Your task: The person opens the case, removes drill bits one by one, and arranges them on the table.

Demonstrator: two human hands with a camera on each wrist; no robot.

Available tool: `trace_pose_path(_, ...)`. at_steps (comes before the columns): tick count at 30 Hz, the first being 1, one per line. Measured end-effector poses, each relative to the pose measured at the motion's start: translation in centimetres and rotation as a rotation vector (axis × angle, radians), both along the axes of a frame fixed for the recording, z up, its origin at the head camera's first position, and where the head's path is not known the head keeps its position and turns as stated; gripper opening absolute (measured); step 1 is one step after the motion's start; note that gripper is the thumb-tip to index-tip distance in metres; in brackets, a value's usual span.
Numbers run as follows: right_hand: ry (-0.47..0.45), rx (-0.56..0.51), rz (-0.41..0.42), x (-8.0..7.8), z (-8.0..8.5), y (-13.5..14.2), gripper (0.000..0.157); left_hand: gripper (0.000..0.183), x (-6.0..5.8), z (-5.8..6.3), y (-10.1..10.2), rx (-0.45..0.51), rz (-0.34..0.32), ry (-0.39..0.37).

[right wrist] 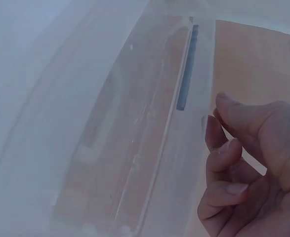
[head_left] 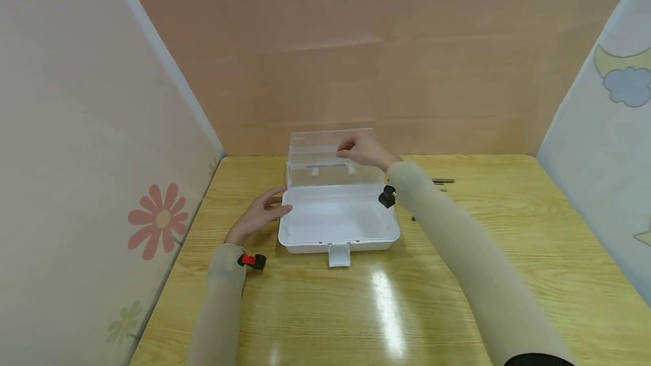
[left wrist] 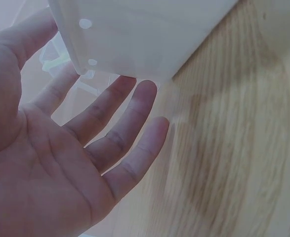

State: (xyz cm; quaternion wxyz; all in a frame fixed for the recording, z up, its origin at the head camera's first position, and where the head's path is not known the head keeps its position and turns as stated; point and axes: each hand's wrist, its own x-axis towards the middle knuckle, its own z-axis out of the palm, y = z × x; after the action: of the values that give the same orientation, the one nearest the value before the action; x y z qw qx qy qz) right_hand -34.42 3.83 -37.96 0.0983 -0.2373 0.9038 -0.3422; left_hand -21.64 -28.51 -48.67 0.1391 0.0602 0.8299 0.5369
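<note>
A white plastic storage box (head_left: 338,216) stands on the table, its clear lid (head_left: 305,143) swung back. My left hand (head_left: 256,216) rests at the box's left side, with the thumb over the rim. The left wrist view shows its fingers (left wrist: 122,131) loosely extended, some by the box's corner. Above the lid is my right hand (head_left: 366,150), its fingers curled and thumb close to the index finger. No object shows between them, and whether they touch the lid I cannot tell. A dark drill bit (right wrist: 188,69) lies along the lid in the right wrist view.
Several thin metal rods (head_left: 443,181) lie on the table right of the box, partly behind the right sleeve (head_left: 458,242). A small dark piece (head_left: 413,218) is beside the box. The front latch (head_left: 339,256) hangs down. Walls (head_left: 152,129) border the table.
</note>
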Motion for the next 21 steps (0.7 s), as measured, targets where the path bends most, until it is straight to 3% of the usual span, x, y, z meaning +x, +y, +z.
trace_pose_path(6,-0.007,0.062,-0.026,-0.7,-0.4,-1.4,0.016,0.073,0.1,0.1,0.2,0.009,-0.006,0.002)
trace_pose_path(14,0.012,0.104,-0.042,-0.9,-0.4,-2.0,0.017,0.073,0.0,0.1,0.6,0.023,-0.012,-0.01)
trace_pose_path(21,0.013,0.082,0.011,-1.1,-0.5,-2.0,0.018,0.074,-0.1,0.2,0.5,0.014,-0.01,-0.005)
